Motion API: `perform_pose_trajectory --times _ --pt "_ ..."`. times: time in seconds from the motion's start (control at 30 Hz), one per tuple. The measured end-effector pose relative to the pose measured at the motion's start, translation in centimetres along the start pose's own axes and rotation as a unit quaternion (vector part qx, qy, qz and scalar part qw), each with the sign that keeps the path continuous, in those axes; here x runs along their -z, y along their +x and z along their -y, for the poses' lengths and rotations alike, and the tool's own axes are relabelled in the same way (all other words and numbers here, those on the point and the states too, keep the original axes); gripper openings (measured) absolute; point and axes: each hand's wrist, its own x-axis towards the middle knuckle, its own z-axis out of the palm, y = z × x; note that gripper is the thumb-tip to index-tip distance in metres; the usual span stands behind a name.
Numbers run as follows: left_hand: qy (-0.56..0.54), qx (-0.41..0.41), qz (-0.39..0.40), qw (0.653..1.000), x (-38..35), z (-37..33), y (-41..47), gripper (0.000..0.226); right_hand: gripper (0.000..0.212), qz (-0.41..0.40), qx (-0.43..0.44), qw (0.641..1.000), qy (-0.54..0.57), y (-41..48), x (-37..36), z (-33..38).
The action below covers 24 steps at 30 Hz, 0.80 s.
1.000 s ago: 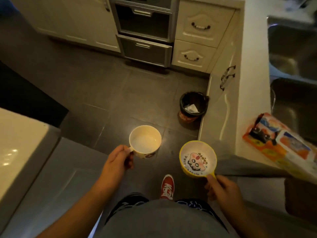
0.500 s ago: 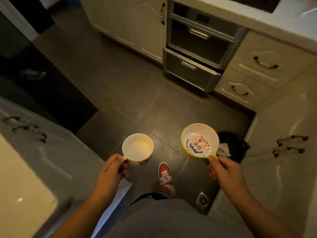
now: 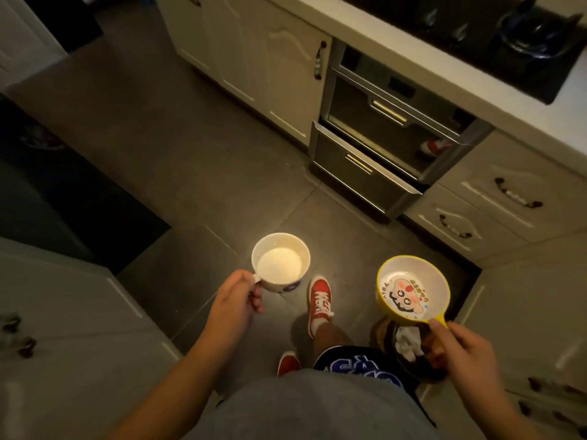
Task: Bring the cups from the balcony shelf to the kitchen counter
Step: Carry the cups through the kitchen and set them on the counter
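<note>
While the person stands on the grey tiled floor (image 3: 158,128) of a dim kitchen, the left hand (image 3: 233,301) is curled shut around the handle of a white cup (image 3: 281,262), which juts up and to the right of the knuckles, upright, its pale inside facing the camera. On the other side the right hand (image 3: 467,352) pinches the short yellow handle of a yellow cup (image 3: 413,289) between thumb and fingers; that cup sits up and to the left of the hand, tilted a little toward the camera so the cartoon face printed on its bottom shows. Both cups hang in the air over the floor, well apart from each other, with a red shoe (image 3: 320,298) between them below. A dark bin (image 3: 409,350) holding crumpled paper lies just under the yellow cup and right hand. Beyond, the white table (image 3: 397,50) carrying a black hob (image 3: 495,33) runs across the upper right, above an oven (image 3: 390,122) and cream drawers (image 3: 495,211).
</note>
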Motion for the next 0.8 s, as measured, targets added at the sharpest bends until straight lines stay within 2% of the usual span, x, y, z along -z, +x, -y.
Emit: perform_pose_trajectory --times 0.2,0.4,0.53,0.67,0.8 --pt "-0.049 -0.006 -0.032 0.998 -2.4 -6.7 10.0 0.023 0.048 0.057 0.016 0.998 -0.033 10.8 -1.4 4.9" --pt "-0.078 0.0 -0.096 0.992 -0.3 -10.4 14.8 0.046 0.038 0.151 0.066 0.983 -0.081 21.0 -6.4 14.3" --pt "-0.07 0.008 -0.175 0.982 2.8 -11.3 15.9 0.047 0.032 0.227 0.115 0.964 -0.078 26.3 -12.1 21.1" --pt "-0.085 0.039 -0.252 0.963 6.5 -11.6 18.0 0.042 0.036 0.282 0.154 0.945 -0.066 30.1 -19.8 27.1" --pt "-0.131 0.059 -0.293 0.945 10.8 -12.5 22.1 0.039 0.034 0.316 0.172 0.93 -0.075 32.5 -27.9 32.6"
